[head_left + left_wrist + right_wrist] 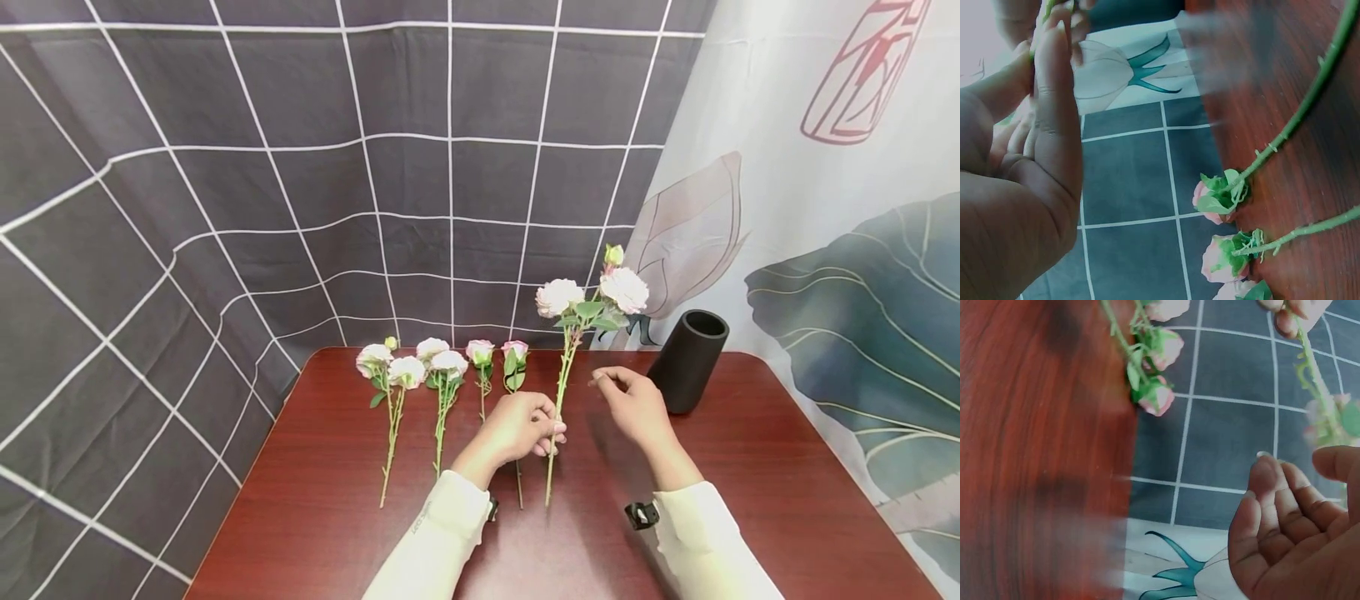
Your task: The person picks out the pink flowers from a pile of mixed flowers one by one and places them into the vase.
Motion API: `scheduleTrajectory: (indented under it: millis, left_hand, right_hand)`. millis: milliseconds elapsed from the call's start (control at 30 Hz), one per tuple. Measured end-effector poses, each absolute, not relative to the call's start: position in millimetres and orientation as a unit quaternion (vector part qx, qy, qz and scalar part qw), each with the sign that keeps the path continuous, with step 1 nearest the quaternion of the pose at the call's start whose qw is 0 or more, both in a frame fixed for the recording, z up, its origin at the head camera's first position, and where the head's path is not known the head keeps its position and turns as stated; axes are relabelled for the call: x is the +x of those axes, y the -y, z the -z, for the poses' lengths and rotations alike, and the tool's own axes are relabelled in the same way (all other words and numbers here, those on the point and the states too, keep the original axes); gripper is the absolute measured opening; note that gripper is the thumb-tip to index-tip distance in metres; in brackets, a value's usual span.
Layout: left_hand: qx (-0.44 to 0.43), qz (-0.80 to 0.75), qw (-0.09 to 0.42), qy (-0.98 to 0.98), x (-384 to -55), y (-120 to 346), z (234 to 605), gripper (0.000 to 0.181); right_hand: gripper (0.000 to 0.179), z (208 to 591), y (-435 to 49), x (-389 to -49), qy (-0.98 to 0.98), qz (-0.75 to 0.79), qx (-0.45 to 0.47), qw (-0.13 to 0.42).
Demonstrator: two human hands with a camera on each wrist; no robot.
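My left hand (517, 429) pinches the green stem of an artificial rose spray (624, 289), which stands upright above the table. Two pale pink blooms and a small yellowish bud top this spray. To its right, my right hand (633, 404) is apart from the stem, fingers loosely bent and holding nothing; the right wrist view shows its bare palm (1297, 550). Just beyond that hand is a black cylindrical vase (686, 367), appearing tilted in the head view. The left wrist view shows the left thumb and fingers (1054, 81) around the stem, partly cut off by the frame.
Two more pale pink sprays, a left one (407, 372) and one beside it (448, 365), lie on the reddish-brown table (300, 517). Two single pink roses, one (480, 352) left of the other (515, 350), lie near the left hand. A dark grid-patterned cloth (405, 183) hangs behind.
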State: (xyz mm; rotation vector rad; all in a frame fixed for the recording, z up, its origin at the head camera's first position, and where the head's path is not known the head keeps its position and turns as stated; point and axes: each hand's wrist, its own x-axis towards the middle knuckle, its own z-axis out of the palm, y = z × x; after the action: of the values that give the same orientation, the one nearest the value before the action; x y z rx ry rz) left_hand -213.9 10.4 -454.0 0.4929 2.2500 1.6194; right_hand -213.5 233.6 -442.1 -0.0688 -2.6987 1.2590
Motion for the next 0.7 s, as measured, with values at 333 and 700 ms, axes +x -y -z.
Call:
scheduleTrajectory:
  millis: [333, 700]
  left_hand:
    - [0.174, -0.559, 0.087, -0.806, -210, -14, 452, 0.015]
    - [0.185, -0.536, 0.033, -0.823, -208, -14, 446, 0.013]
  right_hand:
    - [0.041, 429, -225, -212, 0.809, -0.584, 0.004, 0.067]
    - [0.031, 408, -210, -205, 0.757, -0.638, 0.027, 0.137]
